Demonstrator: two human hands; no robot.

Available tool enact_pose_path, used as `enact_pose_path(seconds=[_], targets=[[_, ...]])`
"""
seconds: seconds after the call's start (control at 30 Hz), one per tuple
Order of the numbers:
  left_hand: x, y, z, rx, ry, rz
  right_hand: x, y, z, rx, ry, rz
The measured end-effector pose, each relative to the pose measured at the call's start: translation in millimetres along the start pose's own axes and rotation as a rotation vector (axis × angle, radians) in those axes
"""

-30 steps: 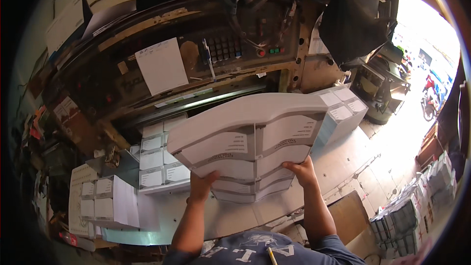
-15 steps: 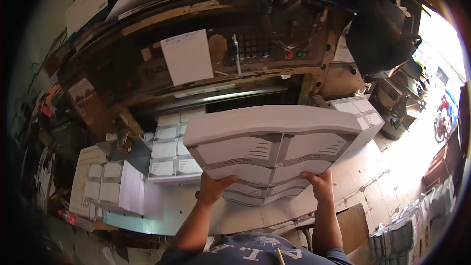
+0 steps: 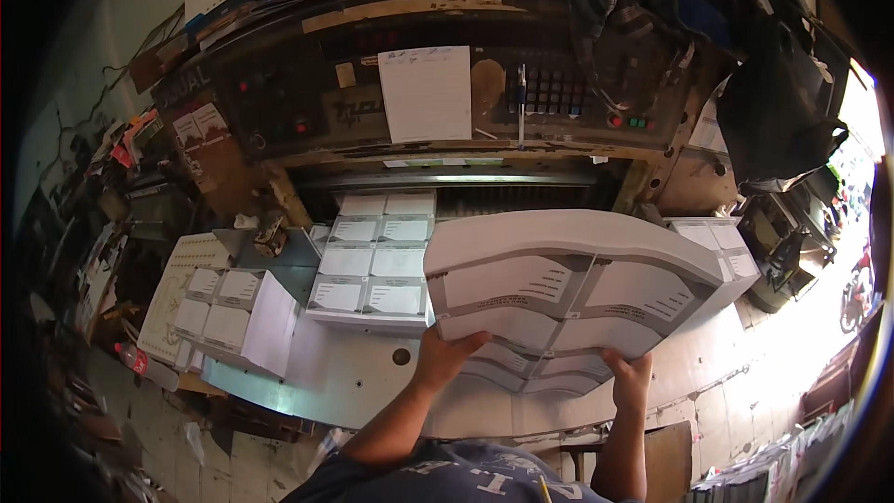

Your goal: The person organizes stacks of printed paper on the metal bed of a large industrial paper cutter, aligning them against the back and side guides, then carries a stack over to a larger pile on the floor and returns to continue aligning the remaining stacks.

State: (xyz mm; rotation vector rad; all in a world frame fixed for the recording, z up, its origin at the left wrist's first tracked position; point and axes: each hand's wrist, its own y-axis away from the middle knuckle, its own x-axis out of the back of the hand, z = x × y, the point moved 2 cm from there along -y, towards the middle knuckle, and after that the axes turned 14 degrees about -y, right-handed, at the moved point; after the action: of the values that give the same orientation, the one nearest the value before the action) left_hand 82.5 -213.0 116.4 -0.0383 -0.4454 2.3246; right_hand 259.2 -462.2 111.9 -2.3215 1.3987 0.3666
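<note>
I hold a thick stack of printed white sheets (image 3: 568, 289) in both hands, lifted above the metal machine table (image 3: 354, 377). My left hand (image 3: 442, 354) grips the stack's near left edge. My right hand (image 3: 631, 374) grips its near right edge. The stack bows, with its far edge near the machine's blade slot (image 3: 466, 182). The lower sheets fan out toward me.
Cut printed stacks (image 3: 372, 270) lie on the table under the blade. More stacks (image 3: 233, 317) sit at the left edge. Behind stands the cutter's control panel (image 3: 419, 84) with a taped paper note. A dark bag (image 3: 773, 112) hangs at right. Clutter fills the left side.
The stack and both hands have shifted to the right in view and lower toward the table, and the view has tilted so that more of the cutter panel shows.
</note>
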Motion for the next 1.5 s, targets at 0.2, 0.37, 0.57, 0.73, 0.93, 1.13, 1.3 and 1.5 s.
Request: enact_pose_path(seconds=[0.2,0.37,0.57,0.73,0.93,1.13,1.3,1.5], targets=[[-4,-11,-17,0.032,0.028,0.003,9,-13,5,0.005,-0.086,-0.044],[-6,-12,-12,0.103,0.023,-0.024,1,-19,5,0.009,-0.092,-0.056],[-3,-11,-18,0.065,0.127,-0.050,15,-19,8,-0.030,-0.079,-0.147],[-5,-17,-34,0.028,0.063,-0.067,36,-23,14,-0.052,0.008,-0.172],[12,-13,-32,-0.025,-0.192,-0.026,-130,-11,-215,1.106,0.998,-0.324],[-4,-16,-29,0.006,-0.027,-0.015,-211,-69,-183,0.207,1.601,-0.708],[-2,-19,-40,0.034,0.070,-0.088,-209,-82,-172,0.100,1.581,-0.829],[2,-57,-13,0.083,-0.155,-0.206,-188,-79,-198,0.116,1.559,-0.701]])
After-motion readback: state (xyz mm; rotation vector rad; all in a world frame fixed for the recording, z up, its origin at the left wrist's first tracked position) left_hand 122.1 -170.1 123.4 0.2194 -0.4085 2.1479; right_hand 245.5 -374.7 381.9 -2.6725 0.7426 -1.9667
